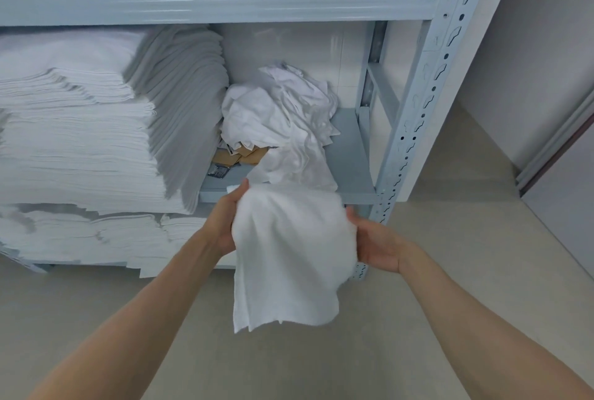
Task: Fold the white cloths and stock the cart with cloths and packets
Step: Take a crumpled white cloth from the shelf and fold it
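Note:
A white cloth point(289, 255) hangs in front of the shelf, held between both hands. My left hand point(228, 219) grips its upper left edge and my right hand point(376, 245) grips its right side. Its upper part trails back to a crumpled pile of white cloths point(276, 110) on the middle shelf. Brown packets point(238, 156) lie under that pile, partly hidden. No cart is in view.
A grey metal shelving rack point(414, 103) holds tall stacks of folded white linen point(90, 116) on the left, with more above and below. Beige floor spreads beneath. A wall and a door frame point(553, 142) stand to the right.

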`<state>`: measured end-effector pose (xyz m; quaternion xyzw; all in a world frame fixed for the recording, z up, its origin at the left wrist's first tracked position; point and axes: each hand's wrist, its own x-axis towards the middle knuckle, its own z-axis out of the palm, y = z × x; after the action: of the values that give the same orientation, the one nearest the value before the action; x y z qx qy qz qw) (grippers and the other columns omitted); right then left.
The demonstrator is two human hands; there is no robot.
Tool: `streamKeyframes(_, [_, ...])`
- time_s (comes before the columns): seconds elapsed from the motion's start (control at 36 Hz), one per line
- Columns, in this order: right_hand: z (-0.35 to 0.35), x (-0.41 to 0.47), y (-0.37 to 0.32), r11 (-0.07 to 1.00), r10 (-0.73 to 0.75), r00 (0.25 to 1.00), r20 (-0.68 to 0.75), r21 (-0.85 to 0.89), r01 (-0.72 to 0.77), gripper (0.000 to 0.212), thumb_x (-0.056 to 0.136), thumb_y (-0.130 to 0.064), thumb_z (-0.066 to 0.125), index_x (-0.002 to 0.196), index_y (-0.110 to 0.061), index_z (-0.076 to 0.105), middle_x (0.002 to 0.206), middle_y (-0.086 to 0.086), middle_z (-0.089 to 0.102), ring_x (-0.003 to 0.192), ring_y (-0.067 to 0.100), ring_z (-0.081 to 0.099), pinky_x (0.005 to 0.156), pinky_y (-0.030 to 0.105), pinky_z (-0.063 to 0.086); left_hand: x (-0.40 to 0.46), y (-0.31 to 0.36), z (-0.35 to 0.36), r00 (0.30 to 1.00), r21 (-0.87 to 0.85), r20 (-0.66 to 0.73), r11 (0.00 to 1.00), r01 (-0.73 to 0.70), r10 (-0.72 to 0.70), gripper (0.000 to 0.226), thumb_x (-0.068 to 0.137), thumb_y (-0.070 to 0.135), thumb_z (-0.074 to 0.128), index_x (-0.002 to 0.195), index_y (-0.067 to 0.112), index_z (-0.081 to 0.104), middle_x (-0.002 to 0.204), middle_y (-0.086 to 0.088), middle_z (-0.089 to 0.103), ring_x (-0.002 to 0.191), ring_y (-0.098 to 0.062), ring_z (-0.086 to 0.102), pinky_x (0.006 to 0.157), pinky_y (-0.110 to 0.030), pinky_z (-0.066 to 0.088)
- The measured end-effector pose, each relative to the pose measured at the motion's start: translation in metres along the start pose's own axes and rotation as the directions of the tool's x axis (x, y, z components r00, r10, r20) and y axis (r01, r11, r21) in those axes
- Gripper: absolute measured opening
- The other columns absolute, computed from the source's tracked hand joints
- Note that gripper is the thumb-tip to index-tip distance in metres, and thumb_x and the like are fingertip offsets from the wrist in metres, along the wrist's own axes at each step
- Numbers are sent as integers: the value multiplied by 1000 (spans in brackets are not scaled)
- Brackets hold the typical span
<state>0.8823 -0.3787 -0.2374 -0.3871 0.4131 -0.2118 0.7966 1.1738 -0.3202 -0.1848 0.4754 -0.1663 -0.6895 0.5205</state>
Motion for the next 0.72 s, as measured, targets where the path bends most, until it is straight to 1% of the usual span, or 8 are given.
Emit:
streamKeyframes(0.08, [9,0,0,997,-53,993,-102,58,59,57,83,-35,70,127,-1,63,123,13,69,114,26,67,93,40,54,1,3,-13,1000,-14,30,1000,1,0,46,93,49,59,105,10,79,110,-15,75,95,-31,74,70,-41,61])
streamKeyframes(0.28, [28,7,-13,965,-99,953,-287,207,162,36,95,-34,62,110,-4,72,108,14,75,95,26,73,75,37,59,-5,3,-38,992,274,109,961,30,-62,37,80,32,79,111,12,77,120,-14,71,108,-31,70,78,-39,59])
streamKeyframes(0.39, [33,8,-23,969,-221,869,-443,-197,147,31,98,-33,61,80,-9,68,74,4,73,65,20,69,58,26,51,0,-5,-34,993,341,-106,940,-10,49,26,87,22,75,104,3,72,105,-17,76,86,-28,76,62,-35,60])
streamKeyframes(0.47, [33,15,-24,788,-429,761,-486,-614,52,49,95,-33,64,59,-20,34,55,-4,35,52,15,33,52,30,21,8,-13,-35,936,351,-333,936,8,117,21,85,20,79,88,8,62,70,-6,76,58,-23,73,50,-34,58])
streamKeyframes(0.53, [34,19,-20,751,-448,755,-479,-660,26,48,93,-31,67,59,-17,36,56,-3,32,52,15,30,51,31,18,13,-16,-39,906,370,-401,928,27,134,30,83,22,82,91,5,58,81,-13,75,66,-28,70,67,-41,60])
streamKeyframes(0.58, [37,21,-17,792,-421,756,-501,-610,37,35,91,-31,69,67,-9,56,63,0,51,58,17,47,53,28,30,15,-16,-42,887,423,-432,906,37,166,44,83,29,82,110,3,59,109,-22,69,84,-31,65,78,-42,53])
streamKeyframes(0.64, [39,21,-17,880,-340,767,-544,-472,55,28,89,-34,72,97,-8,67,90,3,68,79,17,63,63,25,43,12,-11,-44,900,475,-395,880,29,183,60,81,37,82,128,13,53,120,-14,64,92,-28,63,76,-38,51])
streamKeyframes(0.72, [35,16,-23,933,-235,851,-470,-355,62,45,84,-39,77,121,-21,59,116,1,65,95,16,64,69,27,46,5,1,-44,968,534,-199,845,-22,151,47,79,31,84,119,19,64,114,-5,66,86,-20,66,65,-29,53])
